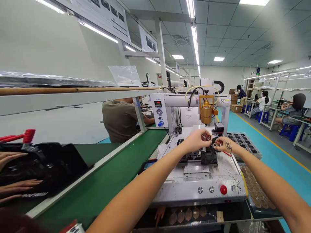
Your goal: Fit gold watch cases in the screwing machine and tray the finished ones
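Observation:
Both my hands meet over the bed of a white benchtop machine. My left hand pinches a small copper-coloured ring-shaped part. Close on its right, my right hand has its fingers closed on another small shiny part, too small to make out fully. Beneath them sits a black fixture, partly hidden by my hands. A brass-coloured machine head hangs just above and behind my hands.
A green conveyor runs along the left, with another person's hands over a black item. Trays of black parts and round copper parts lie right. Buttons, one red, line the machine's front.

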A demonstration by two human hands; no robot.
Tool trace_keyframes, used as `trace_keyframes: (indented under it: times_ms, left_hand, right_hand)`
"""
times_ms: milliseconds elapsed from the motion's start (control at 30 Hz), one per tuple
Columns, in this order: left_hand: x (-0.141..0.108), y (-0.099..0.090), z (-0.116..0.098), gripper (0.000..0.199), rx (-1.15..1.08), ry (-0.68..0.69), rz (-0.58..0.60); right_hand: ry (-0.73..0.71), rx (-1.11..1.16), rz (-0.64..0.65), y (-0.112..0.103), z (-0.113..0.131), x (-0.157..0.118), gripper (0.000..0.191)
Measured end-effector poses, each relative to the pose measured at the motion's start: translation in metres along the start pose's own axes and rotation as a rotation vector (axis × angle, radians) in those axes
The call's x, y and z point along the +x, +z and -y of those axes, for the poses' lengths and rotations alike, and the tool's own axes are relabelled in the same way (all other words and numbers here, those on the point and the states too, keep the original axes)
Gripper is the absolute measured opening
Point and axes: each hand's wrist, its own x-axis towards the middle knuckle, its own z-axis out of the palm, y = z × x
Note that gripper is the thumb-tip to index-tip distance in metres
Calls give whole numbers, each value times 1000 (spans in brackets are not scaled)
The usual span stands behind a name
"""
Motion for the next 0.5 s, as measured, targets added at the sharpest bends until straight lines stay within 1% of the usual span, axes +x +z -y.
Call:
trace_keyframes:
  times_ms: [100, 200, 300, 500]
  left_hand:
    - [-35, -10, -7, 22, -39, 24, -31]
    - [-63, -15, -12, 21, -54, 27, -45]
    - [-86, -18, -15, 21, -73, 17, -64]
    - [-126, -23, -19, 22, -85, 8, -108]
  right_hand:
    - [-32, -31, 120, -5, -1, 10, 28]
    - [-79, -63, 166, -8, 2, 11, 27]
    - [-111, -99, 139, -5, 4, 10, 24]
    - [-137, -180, 2, 7, 5, 7, 23]
